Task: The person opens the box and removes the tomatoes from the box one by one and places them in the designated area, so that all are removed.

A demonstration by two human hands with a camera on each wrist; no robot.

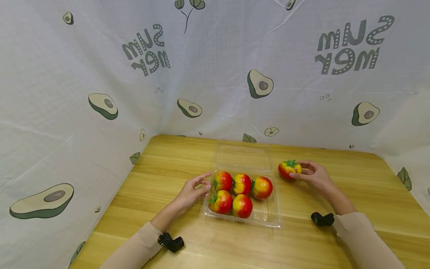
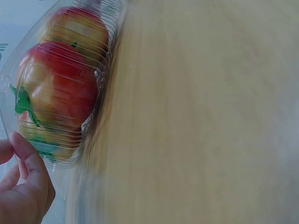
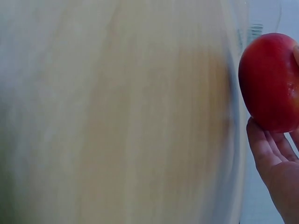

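Note:
A clear plastic clamshell box (image 1: 265, 215) lies on the table with its lid (image 1: 242, 157) folded back behind it. Several red-and-yellow tomatoes sit inside: a back row, including one tomato (image 1: 262, 187) at the right, and two in front, such as the front-left tomato (image 1: 220, 202). The front right part of the box holds none. My left hand (image 1: 191, 192) pinches the box's left rim between thumb and forefinger. To the right of the box, my right hand (image 1: 314, 175) grips another tomato (image 1: 285, 170), its green leafy top facing up. That tomato's smooth red side (image 3: 268, 84) shows in the right wrist view.
The wooden table (image 1: 161, 160) reaches back to a white cloth (image 1: 215, 74) printed with avocados, which hangs behind and at the sides. A black wrist camera (image 1: 171, 242) is on the left wrist and another black camera (image 1: 322, 219) on the right.

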